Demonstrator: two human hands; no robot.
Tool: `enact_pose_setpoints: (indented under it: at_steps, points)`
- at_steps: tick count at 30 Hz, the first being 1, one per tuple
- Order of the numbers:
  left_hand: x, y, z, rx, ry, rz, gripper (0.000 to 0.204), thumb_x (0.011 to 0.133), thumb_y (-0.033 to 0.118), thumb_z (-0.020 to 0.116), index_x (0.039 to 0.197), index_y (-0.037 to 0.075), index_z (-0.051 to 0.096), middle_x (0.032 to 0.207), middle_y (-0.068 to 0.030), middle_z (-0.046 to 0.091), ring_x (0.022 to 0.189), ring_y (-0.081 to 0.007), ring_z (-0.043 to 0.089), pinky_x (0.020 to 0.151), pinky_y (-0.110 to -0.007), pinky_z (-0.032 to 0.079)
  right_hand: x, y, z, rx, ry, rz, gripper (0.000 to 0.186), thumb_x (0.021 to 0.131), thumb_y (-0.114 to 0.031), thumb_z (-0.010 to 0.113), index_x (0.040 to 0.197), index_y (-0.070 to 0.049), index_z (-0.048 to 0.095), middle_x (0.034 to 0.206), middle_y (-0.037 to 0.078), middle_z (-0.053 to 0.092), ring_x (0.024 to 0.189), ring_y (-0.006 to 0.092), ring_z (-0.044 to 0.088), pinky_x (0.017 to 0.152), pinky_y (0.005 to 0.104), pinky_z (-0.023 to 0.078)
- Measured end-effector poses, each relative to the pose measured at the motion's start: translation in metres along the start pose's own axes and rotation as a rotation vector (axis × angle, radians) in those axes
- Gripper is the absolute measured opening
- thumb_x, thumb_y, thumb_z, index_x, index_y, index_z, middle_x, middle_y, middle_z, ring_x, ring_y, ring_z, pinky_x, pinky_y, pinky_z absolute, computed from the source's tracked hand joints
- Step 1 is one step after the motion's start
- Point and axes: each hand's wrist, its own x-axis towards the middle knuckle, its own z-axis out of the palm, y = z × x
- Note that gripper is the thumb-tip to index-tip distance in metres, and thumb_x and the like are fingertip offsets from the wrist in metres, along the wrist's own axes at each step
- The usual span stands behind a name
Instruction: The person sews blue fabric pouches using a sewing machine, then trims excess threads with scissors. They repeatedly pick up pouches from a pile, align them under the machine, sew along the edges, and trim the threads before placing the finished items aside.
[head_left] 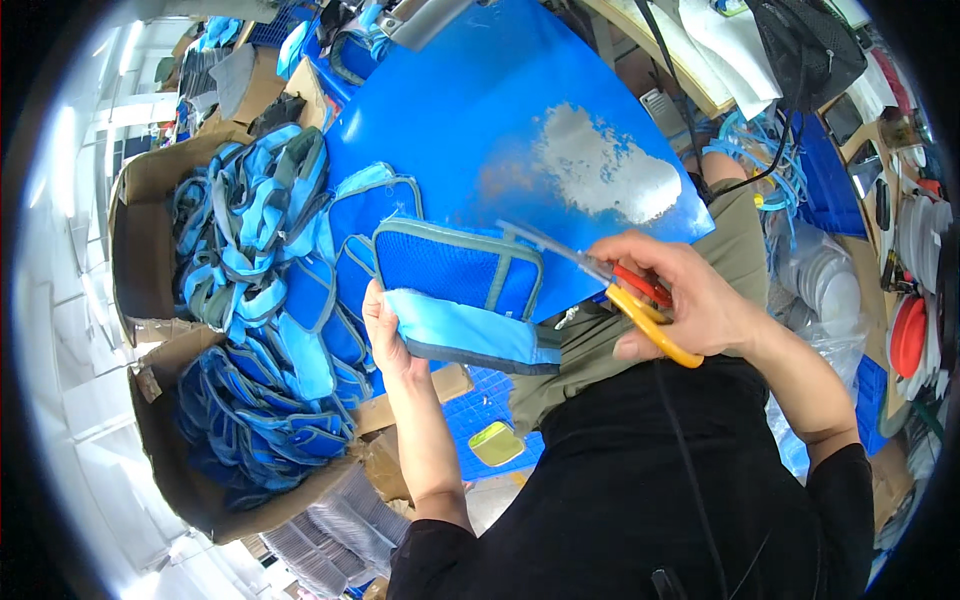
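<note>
Blue mesh fabric with grey piping made up the pouch (458, 270), which the left hand (388, 340) clasped by its pale-blue flap while the right hand (680, 300) closed around yellow-and-red scissors (625, 290), blades reaching just right of the pouch. This looked like a trimming step, and the next snip would call for steady blade tips at a seam. Left of the pouch, cardboard boxes (140, 260) held heaps of similar soft pouches; behind it lay a scuffed blue board (520, 110).

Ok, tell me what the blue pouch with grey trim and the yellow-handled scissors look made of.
Blue pouch with grey trim: likely woven synthetic fabric, matte; mesh-like texture and stitched grey binding show. Yellow-handled scissors: handles look like glossy plastic, blades like metal, thin and pale grey.
</note>
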Motion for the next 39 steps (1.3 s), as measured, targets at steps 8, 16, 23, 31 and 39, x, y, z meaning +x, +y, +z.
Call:
enact_pose_setpoints:
  at_steps: [8,16,23,31,39]
  points:
    - [0.001,0.002,0.014,0.082,-0.018,0.010,0.030,0.088,0.018,0.082,0.100,0.010,0.056,0.085,-0.0069,0.072,0.073,-0.0165,0.072,0.067,-0.030,0.061,0.002,-0.007,-0.008,-0.258,0.001,-0.170,0.079,0.070,-0.039,0.094,0.133,-0.005,0.059,0.109,0.013,0.067,0.090,0.0291,0.064,0.081,0.0366,0.052]
    - [0.004,0.000,-0.001,0.026,-0.079,-0.046,0.036,0.091,0.026,0.077,0.114,0.011,0.053,0.108,-0.0084,0.067,0.094,-0.0213,0.067,0.082,-0.036,0.057,0.003,-0.008,-0.008,-0.246,-0.007,-0.208,0.076,0.068,-0.037,0.094,0.130,-0.007,0.062,0.106,0.009,0.069,0.085,0.0264,0.063,0.076,0.0358,0.051]
    - [0.017,-0.008,-0.037,0.022,-0.368,-0.062,0.052,0.104,0.029,0.058,0.149,0.004,0.049,0.139,-0.0218,0.062,0.123,-0.0369,0.064,0.107,-0.053,0.052,0.005,-0.008,-0.006,-0.207,-0.020,-0.215,0.073,0.068,-0.036,0.094,0.128,-0.009,0.063,0.097,0.005,0.064,0.072,0.0187,0.050,0.067,0.0319,0.045]
    - [0.014,-0.009,-0.011,0.034,-0.290,-0.071,0.046,0.104,0.024,0.057,0.144,0.003,0.053,0.136,-0.0206,0.064,0.117,-0.0347,0.067,0.103,-0.051,0.056,0.005,-0.003,0.000,-0.241,0.000,-0.189,0.067,0.072,-0.035,0.093,0.127,-0.009,0.065,0.087,0.004,0.063,0.065,0.0170,0.049,0.062,0.0304,0.042]
    - [0.011,0.000,0.011,0.113,-0.075,-0.022,0.034,0.090,0.022,0.080,0.102,0.010,0.051,0.089,-0.0094,0.070,0.077,-0.0199,0.071,0.070,-0.032,0.059,-0.005,0.012,0.002,-0.147,0.217,-0.042,0.057,0.079,-0.031,0.091,0.124,-0.007,0.065,0.063,0.004,0.052,0.055,0.0142,0.048,0.055,0.0291,0.038]
